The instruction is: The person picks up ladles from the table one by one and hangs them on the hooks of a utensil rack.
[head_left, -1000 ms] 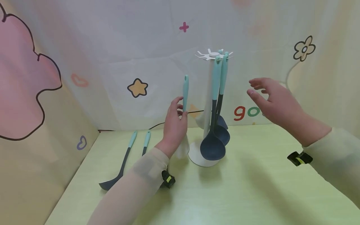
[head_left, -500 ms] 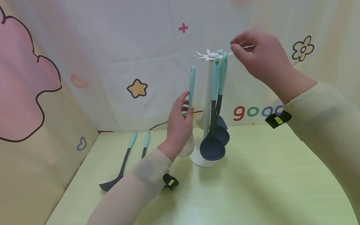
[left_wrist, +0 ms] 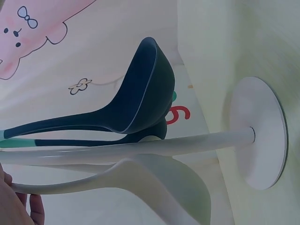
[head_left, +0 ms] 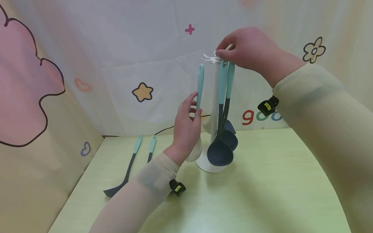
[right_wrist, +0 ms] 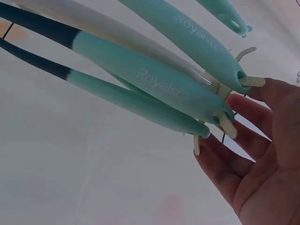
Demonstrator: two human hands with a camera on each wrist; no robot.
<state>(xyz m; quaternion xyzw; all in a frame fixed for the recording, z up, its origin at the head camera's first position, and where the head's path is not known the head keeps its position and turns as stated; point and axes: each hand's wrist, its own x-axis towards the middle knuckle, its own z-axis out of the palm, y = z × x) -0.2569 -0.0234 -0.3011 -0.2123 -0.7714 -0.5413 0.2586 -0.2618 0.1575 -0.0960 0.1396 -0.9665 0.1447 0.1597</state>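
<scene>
My left hand [head_left: 187, 127] holds a white-headed ladle [left_wrist: 185, 187] upright by its mint handle [head_left: 200, 84], just left of the white utensil stand [head_left: 208, 165]. The handle's holed end is free of the hooks. At the stand's top, my right hand [head_left: 249, 50] grips the hub with thumb and fingertips among the hooks [right_wrist: 228, 125]. From these hooks hang a dark ladle [head_left: 220, 154] and other mint-handled utensils behind it, dark and pale, partly hidden. In the right wrist view, several handles [right_wrist: 159, 86] sit over hook prongs close to my fingers.
Two dark utensils with mint handles lie on the table at left: a bent-headed one [head_left: 127, 173], and another [head_left: 152, 150] mostly hidden by my left forearm. A printed cloth [head_left: 163, 42] hangs behind the table.
My right hand has risen and moved left from the open air onto the stand's top. My left hand has carried the white-headed ladle slightly up and right, closer to the stand.
</scene>
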